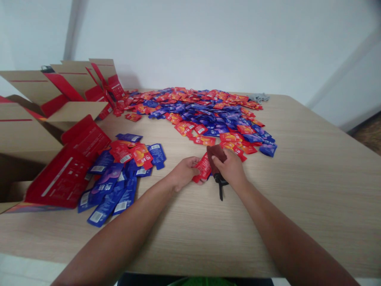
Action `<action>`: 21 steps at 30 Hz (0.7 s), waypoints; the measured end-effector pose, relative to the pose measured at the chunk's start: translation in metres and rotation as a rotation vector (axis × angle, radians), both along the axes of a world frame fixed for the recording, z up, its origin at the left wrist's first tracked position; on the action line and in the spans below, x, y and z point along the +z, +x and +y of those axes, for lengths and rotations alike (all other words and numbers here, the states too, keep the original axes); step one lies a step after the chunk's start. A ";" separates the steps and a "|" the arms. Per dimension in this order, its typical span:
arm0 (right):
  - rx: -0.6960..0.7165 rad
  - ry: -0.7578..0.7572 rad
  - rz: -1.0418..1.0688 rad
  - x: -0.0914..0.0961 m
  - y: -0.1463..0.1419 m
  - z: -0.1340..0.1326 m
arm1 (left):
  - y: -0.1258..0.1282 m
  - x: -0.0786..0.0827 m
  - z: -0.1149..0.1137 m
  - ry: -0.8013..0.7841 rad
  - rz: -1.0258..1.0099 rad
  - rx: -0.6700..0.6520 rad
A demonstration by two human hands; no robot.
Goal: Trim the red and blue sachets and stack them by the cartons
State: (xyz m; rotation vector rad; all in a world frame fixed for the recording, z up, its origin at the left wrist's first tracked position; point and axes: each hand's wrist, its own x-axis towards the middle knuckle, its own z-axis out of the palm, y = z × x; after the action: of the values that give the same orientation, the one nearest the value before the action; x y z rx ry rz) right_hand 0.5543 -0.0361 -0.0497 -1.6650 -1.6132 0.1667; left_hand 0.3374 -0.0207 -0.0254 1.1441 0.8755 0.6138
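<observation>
My left hand (187, 171), in front of me at the middle of the table, pinches a red packet (204, 167) with pale print. My right hand (231, 167) grips a dark reddish-brown flat thing (216, 154) with a black lower end and a thin black tip pointing toward me; its kind is unclear. This thing overlaps the red packet's right edge. A bit of blue shows beneath the packet, partly hidden by the hands. Right behind both hands lie loose red packets (231, 137) at the near edge of a large heap.
The heap of blue packets (208, 117) and red packets spreads across the back of the wooden table (309, 190). To the left, a smaller pile of blue packets (108, 190) lies against open cardboard boxes (68, 178) with red flaps. A grey crumpled thing (259, 97) sits behind the heap.
</observation>
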 end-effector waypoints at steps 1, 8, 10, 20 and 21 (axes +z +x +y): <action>-0.028 -0.002 -0.006 -0.001 0.003 0.001 | 0.000 0.000 0.000 -0.006 0.002 0.000; -0.011 0.018 -0.012 -0.001 0.006 0.001 | 0.001 -0.002 0.000 0.004 0.006 0.007; 0.068 0.028 -0.016 0.003 0.000 -0.003 | 0.002 -0.002 0.000 0.010 0.006 0.009; 0.374 0.033 -0.081 0.009 -0.022 -0.021 | 0.003 0.002 -0.001 0.106 -0.029 -0.055; 0.347 0.026 -0.072 0.009 -0.022 -0.020 | 0.003 0.002 -0.001 0.101 -0.033 -0.055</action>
State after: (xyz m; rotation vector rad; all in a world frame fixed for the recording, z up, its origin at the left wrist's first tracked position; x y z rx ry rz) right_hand 0.5325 -0.0559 -0.0410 -1.3747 -1.9425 0.2610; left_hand 0.3401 -0.0220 -0.0233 1.2418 0.7893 0.6360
